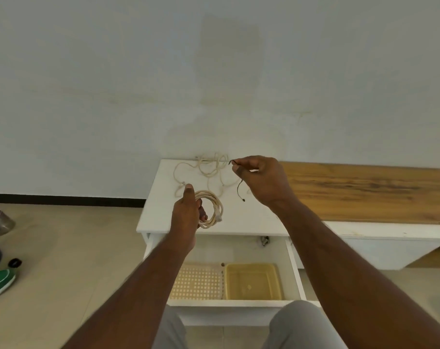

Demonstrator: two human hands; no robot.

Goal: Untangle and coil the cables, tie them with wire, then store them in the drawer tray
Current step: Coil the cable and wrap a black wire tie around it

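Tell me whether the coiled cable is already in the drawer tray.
No: the left hand holds the coiled cable above the cabinet top, and the drawer tray holds no cable.

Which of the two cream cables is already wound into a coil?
The coiled cable held in the left hand, above the cabinet's front edge. The loose cable sprawls tangled at the back, by the wall.

Your two bare forearms, no sleeves, left hand at eleven o'clock, right hand at one, grey trousers on your knees at six
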